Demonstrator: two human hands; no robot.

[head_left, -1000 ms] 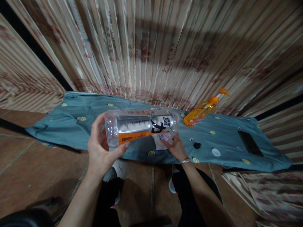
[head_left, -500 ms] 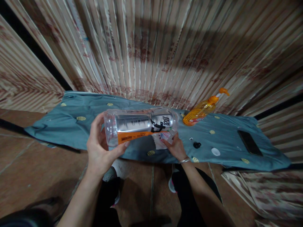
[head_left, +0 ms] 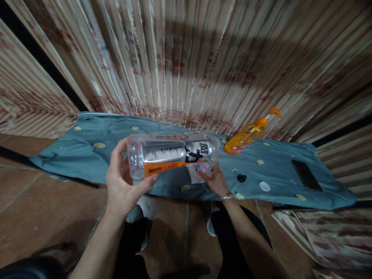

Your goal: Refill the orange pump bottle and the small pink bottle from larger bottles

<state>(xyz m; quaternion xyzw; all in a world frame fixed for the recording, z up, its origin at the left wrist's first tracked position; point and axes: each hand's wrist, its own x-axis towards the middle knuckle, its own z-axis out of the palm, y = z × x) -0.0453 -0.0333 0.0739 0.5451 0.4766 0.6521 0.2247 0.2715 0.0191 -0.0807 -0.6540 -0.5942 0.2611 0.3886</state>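
Note:
A large clear plastic bottle (head_left: 171, 153) with a silver and orange label lies sideways in the air above the cloth-covered table. My left hand (head_left: 124, 180) grips its base end, thumb along the lower side. At the right end, my right hand (head_left: 215, 180) is closed near the bottle's neck, pinching a white paper piece (head_left: 195, 174) with red print against or just below it; the exact contact is hidden. Right of the bottle, an orange pump bottle (head_left: 244, 138) rests on the cloth. A small black object (head_left: 241, 178) and a white round lid (head_left: 264, 186) lie right of my right hand.
The narrow table has a blue-green cloth (head_left: 87, 155) with yellow patterns. A dark phone (head_left: 307, 175) lies at its right end. Pleated curtains (head_left: 180, 69) hang behind it, and black poles (head_left: 49, 62) stand at the sides. My legs and shoes are below the front edge.

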